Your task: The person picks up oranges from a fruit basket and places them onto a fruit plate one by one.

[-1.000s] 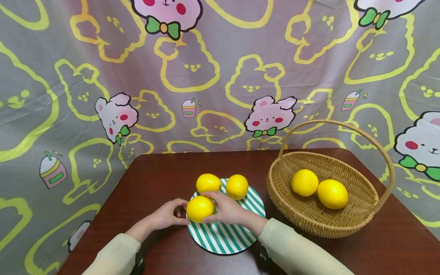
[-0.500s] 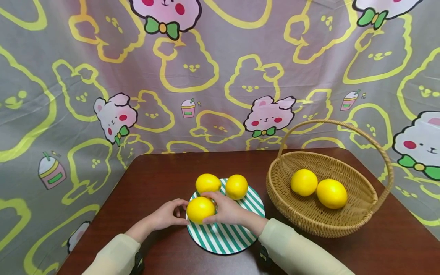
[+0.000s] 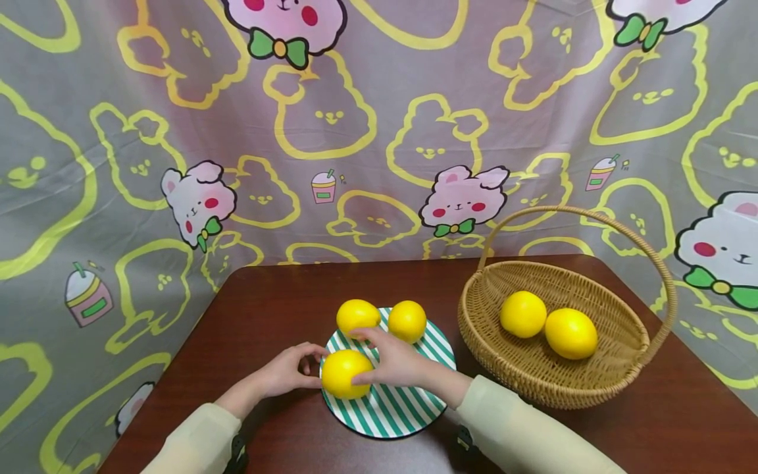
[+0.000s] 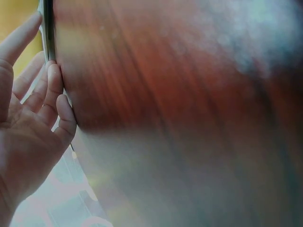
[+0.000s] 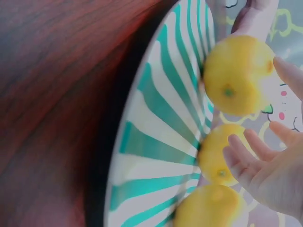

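the front lemon [image 3: 346,374] has shifted nearer the person on the round striped mat [image 3: 391,421], widening its gap from the rear-left lemon [image 3: 358,317]. the right hand [image 3: 397,361] has parted fingers, grasp released; the left hand [image 3: 287,372] lies relaxed alongside (contact indeterminate).

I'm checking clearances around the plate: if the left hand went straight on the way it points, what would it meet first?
Probably the nearest yellow fruit, right by the fingertips of the left hand. The striped plate has its rim close too; depth is unclear, so they may already touch.
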`<state>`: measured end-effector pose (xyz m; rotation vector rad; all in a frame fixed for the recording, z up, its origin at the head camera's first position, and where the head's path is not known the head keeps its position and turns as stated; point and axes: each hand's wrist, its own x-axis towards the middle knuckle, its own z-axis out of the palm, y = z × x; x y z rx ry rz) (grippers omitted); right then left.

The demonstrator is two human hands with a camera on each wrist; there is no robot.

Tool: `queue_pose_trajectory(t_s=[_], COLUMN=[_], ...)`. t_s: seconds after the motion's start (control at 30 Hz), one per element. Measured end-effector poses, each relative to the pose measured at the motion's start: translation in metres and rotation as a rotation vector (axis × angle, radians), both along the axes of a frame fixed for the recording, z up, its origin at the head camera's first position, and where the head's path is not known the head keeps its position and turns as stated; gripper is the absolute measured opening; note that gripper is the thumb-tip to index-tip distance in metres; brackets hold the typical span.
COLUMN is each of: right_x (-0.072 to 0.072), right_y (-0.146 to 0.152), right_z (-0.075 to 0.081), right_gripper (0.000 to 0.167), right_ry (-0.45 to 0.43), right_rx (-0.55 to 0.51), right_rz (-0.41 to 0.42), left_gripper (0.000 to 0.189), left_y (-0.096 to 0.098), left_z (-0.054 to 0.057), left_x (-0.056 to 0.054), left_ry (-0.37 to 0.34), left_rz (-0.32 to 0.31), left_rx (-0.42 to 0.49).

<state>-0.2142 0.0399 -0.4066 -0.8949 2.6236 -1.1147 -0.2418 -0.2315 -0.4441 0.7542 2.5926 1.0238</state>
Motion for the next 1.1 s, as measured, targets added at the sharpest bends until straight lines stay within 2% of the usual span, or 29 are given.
queue_pose_trajectory(t_s=[0.53, 0.87, 1.1], right_x=[0.009, 0.015, 0.023], right_y=[0.018, 0.036, 0.046], right_z=[0.02, 0.036, 0.055], right_gripper=[0.078, 0.078, 0.08], right_ry=[-0.032, 0.034, 0.063], right_rx=[0.009, 0.035, 0.084], right_rz=[0.004, -0.006, -0.044], left_gripper=[0.048, 0.051, 0.048], left_y=[0.0, 0.001, 0.001], left_z=[0.0, 0.002, 0.001], left_x=[0.0, 0.001, 0.001], left_ry=[0.011, -0.001, -0.003], left_rz=[-0.005, 0.007, -0.002], left_rx=[-0.015, -0.017, -0.009])
